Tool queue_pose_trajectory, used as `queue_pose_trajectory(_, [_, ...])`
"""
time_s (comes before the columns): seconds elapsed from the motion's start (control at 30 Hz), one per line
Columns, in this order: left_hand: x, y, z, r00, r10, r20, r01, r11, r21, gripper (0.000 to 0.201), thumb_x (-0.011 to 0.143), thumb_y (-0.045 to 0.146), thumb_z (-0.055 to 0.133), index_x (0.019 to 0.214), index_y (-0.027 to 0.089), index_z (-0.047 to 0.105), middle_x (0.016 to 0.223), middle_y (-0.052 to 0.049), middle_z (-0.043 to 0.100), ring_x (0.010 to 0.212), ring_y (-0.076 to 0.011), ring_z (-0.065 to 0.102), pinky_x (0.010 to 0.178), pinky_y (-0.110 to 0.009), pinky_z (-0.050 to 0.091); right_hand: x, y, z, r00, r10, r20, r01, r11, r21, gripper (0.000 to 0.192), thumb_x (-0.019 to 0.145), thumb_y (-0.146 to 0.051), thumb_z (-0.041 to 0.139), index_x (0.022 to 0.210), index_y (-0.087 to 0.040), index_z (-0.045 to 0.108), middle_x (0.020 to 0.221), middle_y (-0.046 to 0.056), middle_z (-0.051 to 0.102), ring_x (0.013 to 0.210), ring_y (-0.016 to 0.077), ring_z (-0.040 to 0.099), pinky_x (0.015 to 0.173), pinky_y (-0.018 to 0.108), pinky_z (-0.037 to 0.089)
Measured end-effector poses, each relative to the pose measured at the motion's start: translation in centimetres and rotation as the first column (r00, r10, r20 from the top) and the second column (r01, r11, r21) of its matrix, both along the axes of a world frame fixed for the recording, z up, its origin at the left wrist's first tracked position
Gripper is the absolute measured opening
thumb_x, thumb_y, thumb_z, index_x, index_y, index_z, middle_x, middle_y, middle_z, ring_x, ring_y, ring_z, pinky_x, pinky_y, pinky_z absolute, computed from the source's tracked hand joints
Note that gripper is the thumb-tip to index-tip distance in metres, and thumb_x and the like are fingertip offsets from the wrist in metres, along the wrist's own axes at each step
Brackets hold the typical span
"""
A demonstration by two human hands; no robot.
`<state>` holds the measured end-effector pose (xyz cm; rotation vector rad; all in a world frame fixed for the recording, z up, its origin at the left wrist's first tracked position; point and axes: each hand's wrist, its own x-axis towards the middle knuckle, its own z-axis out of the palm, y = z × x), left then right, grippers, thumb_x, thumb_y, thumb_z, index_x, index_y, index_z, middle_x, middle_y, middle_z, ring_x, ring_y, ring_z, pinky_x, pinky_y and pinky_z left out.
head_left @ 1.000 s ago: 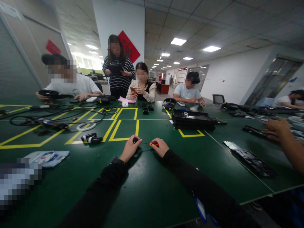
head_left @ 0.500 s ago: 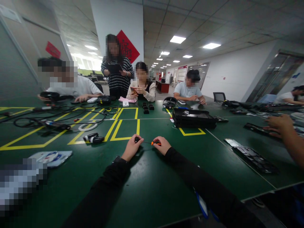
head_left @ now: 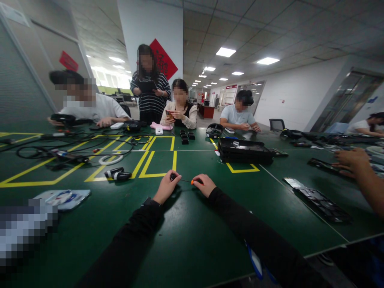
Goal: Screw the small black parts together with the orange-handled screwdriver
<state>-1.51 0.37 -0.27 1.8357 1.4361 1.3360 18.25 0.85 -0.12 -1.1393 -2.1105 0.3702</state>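
Screwdriver (head_left: 192, 181) spans left hand (head_left: 166, 187), right hand (head_left: 205, 184).

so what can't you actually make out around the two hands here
- Head view: the small black part in the left hand is mostly covered by the fingers and too small to identify.
- The screwdriver in the right hand: its orange handle is half hidden, its tip too thin to see.
- The blue strap runs under the right sleeve.

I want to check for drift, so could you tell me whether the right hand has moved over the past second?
No: the right hand sits just right of the yellow box's corner, as before.
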Motion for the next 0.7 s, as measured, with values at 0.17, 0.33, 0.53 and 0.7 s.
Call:
queue_pose_trajectory(0.17, [0.00, 0.02, -0.04, 1.000, -0.004, 0.015, 0.004, 1.000, 0.006, 0.023, 0.073, 0.041, 0.049, 0.078, 0.019, 0.051, 0.072, 0.000, 0.054, 0.068, -0.0147, 0.052, 0.066, -0.027, 0.040, 0.04, 0.37, -0.14, 0.999, 0.006, 0.049, -0.006, 1.000, -0.007, 0.015, 0.078, -0.017, 0.048, 0.070, -0.015, 0.061, 0.076, 0.004, 0.060, 0.079, 0.0138, 0.051, 0.077, 0.029, 0.037])
queue_pose_trajectory(0.33, [-0.02, -0.06, 0.07, 1.000, -0.009, 0.004, 0.009, 1.000, 0.015, 0.022, 0.073, 0.041, 0.049, 0.078, 0.019, 0.052, 0.072, 0.001, 0.054, 0.068, -0.0144, 0.051, 0.065, -0.026, 0.040, 0.08, -0.11, -0.38, 0.999, -0.016, -0.028, 0.015, 1.000, -0.006, 0.017, 0.066, -0.015, 0.060, 0.082, -0.016, 0.055, 0.080, 0.001, 0.057, 0.078, 0.0136, 0.050, 0.071, 0.026, 0.039])
queue_pose_trajectory(0.53, [0.15, -0.10, 0.25, 1.000, 0.020, -0.017, -0.020, 1.000, 0.002, 0.022, 0.073, 0.040, 0.048, 0.076, 0.019, 0.052, 0.073, 0.000, 0.055, 0.070, -0.0151, 0.052, 0.067, -0.027, 0.040, -0.11, 0.12, -0.29, 0.998, -0.054, -0.028, 0.052, 0.996, -0.067, 0.007, 0.075, -0.017, 0.051, 0.076, -0.015, 0.057, 0.077, 0.003, 0.057, 0.076, 0.0131, 0.050, 0.073, 0.027, 0.039])
queue_pose_trajectory(0.7, [0.17, -0.05, 0.09, 1.000, 0.018, -0.006, -0.018, 1.000, -0.002, 0.021, 0.074, 0.040, 0.048, 0.077, 0.019, 0.052, 0.072, 0.001, 0.054, 0.068, -0.0147, 0.052, 0.066, -0.026, 0.040, 0.10, 0.15, -0.20, 0.999, -0.002, 0.033, 0.003, 1.000, -0.010, 0.010, 0.076, -0.014, 0.049, 0.074, -0.015, 0.059, 0.078, 0.004, 0.058, 0.078, 0.0139, 0.050, 0.076, 0.028, 0.038])
